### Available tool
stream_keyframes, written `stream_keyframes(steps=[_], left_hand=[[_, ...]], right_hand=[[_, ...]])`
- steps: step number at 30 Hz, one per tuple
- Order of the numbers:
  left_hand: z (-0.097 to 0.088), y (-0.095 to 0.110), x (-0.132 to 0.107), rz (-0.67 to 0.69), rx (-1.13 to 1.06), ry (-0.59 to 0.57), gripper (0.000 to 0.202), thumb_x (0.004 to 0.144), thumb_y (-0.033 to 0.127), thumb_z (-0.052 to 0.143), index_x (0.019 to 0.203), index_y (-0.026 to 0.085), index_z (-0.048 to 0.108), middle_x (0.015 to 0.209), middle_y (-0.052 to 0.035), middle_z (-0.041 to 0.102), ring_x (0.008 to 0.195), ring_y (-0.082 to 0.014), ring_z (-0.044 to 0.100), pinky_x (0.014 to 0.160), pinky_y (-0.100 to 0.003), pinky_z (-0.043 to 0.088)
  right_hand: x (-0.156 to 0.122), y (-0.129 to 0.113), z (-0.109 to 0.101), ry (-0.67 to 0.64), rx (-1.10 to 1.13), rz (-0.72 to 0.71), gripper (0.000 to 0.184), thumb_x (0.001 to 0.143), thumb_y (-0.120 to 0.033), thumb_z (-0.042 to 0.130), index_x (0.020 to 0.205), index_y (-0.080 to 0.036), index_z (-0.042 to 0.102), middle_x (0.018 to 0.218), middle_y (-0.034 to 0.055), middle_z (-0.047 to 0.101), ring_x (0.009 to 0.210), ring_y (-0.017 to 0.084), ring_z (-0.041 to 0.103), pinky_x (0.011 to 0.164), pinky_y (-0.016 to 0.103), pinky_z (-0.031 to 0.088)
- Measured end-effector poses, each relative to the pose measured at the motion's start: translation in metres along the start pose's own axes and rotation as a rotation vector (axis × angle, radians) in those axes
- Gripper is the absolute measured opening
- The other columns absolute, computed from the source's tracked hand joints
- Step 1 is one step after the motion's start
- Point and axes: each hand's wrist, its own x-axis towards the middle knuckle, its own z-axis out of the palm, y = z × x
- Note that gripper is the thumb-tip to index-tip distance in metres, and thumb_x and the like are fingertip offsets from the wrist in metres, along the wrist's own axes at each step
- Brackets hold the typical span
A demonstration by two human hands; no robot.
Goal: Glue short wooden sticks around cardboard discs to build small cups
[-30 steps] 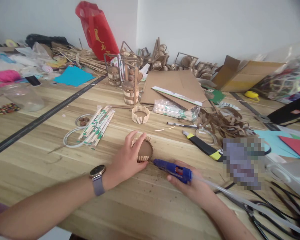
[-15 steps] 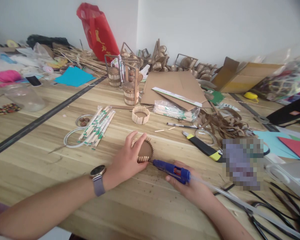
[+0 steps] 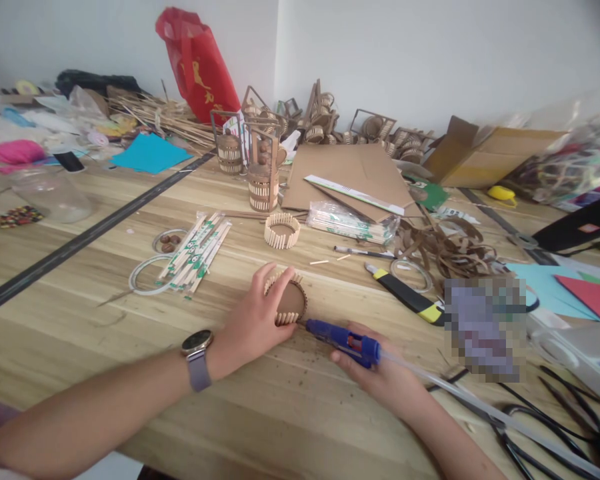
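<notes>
My left hand [image 3: 257,320] is closed around a small round brown tray [image 3: 293,300] whose rim carries short wooden sticks on part of its edge; thumb and fingers grip it from the left. In my right hand [image 3: 380,373] is a blue hot glue gun [image 3: 343,340] with a long clear glue stick trailing from its back. The nozzle points left and is at the tray's lower right rim; whether it touches cannot be made out. A second ring of pale sticks [image 3: 282,231] stands just beyond on the table.
Wrapped chopsticks [image 3: 195,253] and tape rolls [image 3: 149,275] lie to the left. Finished lidded baskets [image 3: 263,183] stand behind, near cardboard sheets [image 3: 340,167]. On the right are a yellow-black utility knife [image 3: 405,293], brown strips [image 3: 445,240], black scissors [image 3: 535,427] and cables.
Almost nothing differs. Both hands, the tray and the glue gun keep their places; the view has shifted very slightly.
</notes>
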Motion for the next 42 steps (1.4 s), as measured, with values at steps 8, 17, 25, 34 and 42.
stream_keyframes(steps=[8, 17, 25, 34, 42], left_hand=[[0.0013, -0.0009, -0.0004, 0.008, -0.013, 0.016, 0.093, 0.072, 0.017, 0.074, 0.147, 0.032, 0.021, 0.147, -0.0135, 0.027, 0.133, -0.0370, 0.041, 0.102, -0.054, 0.048], [0.0005, 0.0000, 0.0000, 0.007, -0.002, 0.003, 0.090, 0.073, 0.018, 0.073, 0.147, 0.029, 0.023, 0.146, -0.0153, 0.027, 0.133, -0.0378, 0.041, 0.102, -0.055, 0.047], [0.0020, -0.0016, -0.0002, 0.014, -0.012, 0.007, 0.094, 0.073, 0.017, 0.074, 0.148, 0.032, 0.020, 0.147, -0.0139, 0.026, 0.133, -0.0371, 0.041, 0.103, -0.055, 0.046], [0.0018, -0.0017, 0.0004, 0.018, 0.005, 0.002, 0.092, 0.072, 0.017, 0.074, 0.147, 0.030, 0.021, 0.146, -0.0151, 0.026, 0.135, -0.0376, 0.039, 0.104, -0.056, 0.045], [0.0011, -0.0011, 0.0001, 0.005, 0.009, -0.006, 0.093, 0.071, 0.017, 0.075, 0.146, 0.031, 0.022, 0.146, -0.0151, 0.026, 0.135, -0.0374, 0.039, 0.103, -0.056, 0.046]], right_hand=[[0.0005, 0.0006, 0.0012, 0.006, -0.002, -0.003, 0.028, 0.089, -0.046, 0.055, 0.076, -0.022, 0.061, 0.071, 0.0023, 0.062, 0.067, 0.019, 0.060, 0.061, 0.030, 0.048], [0.0002, 0.0009, 0.0008, 0.002, 0.000, -0.004, 0.028, 0.089, -0.046, 0.054, 0.077, -0.022, 0.061, 0.070, 0.0023, 0.062, 0.066, 0.020, 0.060, 0.062, 0.030, 0.048], [-0.0007, 0.0026, 0.0023, 0.022, -0.004, -0.010, 0.027, 0.088, -0.045, 0.056, 0.076, -0.022, 0.061, 0.070, 0.0022, 0.062, 0.066, 0.019, 0.060, 0.061, 0.030, 0.048], [0.0004, 0.0009, 0.0026, 0.033, -0.009, 0.003, 0.027, 0.087, -0.046, 0.056, 0.074, -0.023, 0.062, 0.068, 0.0019, 0.064, 0.066, 0.020, 0.062, 0.060, 0.030, 0.049], [0.0011, 0.0076, 0.0015, 0.274, 0.199, 0.260, 0.034, 0.079, -0.055, 0.060, 0.087, -0.024, 0.069, 0.080, 0.0060, 0.073, 0.077, 0.027, 0.068, 0.064, 0.035, 0.053]])
